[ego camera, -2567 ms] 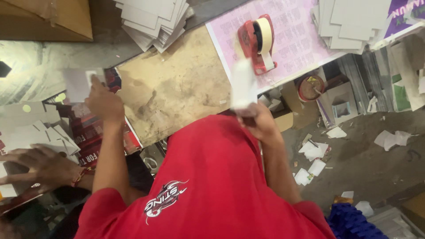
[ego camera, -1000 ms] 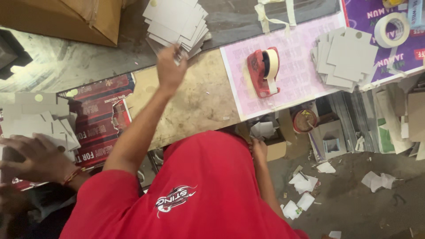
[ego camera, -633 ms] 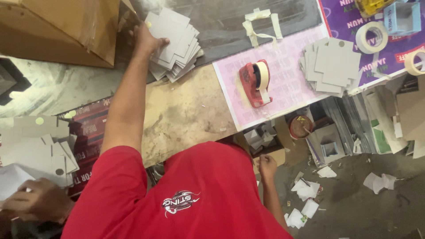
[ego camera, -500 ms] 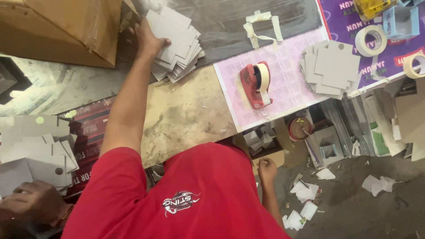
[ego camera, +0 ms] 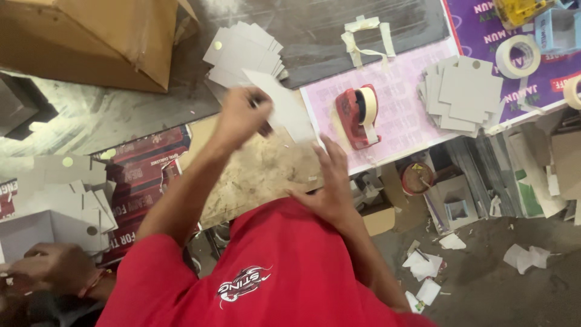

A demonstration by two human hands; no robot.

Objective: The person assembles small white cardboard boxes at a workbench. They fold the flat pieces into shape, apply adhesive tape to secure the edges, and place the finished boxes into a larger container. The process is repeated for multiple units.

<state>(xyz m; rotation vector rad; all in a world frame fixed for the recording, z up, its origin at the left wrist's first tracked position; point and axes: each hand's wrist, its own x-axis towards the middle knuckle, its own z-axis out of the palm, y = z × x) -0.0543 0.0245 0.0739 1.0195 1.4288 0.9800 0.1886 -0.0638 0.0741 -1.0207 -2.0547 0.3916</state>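
Observation:
My left hand (ego camera: 241, 116) is closed on a flat grey card piece (ego camera: 283, 108), held tilted above a worn wooden board (ego camera: 260, 175). My right hand (ego camera: 330, 180) has its fingers spread and holds nothing; its fingertips are just below the card's lower corner. Behind the left hand lies the stack of grey card pieces (ego camera: 242, 51) on the dark table. A red tape dispenser (ego camera: 357, 115) stands on a pink sheet (ego camera: 405, 121) just right of the card.
A brown cardboard box (ego camera: 91, 36) sits at the back left. A second stack of grey cards (ego camera: 466, 91) and tape rolls (ego camera: 517, 56) lie at the right. Red printed boxes (ego camera: 145, 160) and more grey cards (ego camera: 66, 197) are at the left, by another person's hand (ego camera: 54, 266). Paper scraps (ego camera: 423, 266) litter the floor.
My left hand reached out to the grey stack, took one card and drew it back over the wooden board. My right hand rose from below the table edge toward the card.

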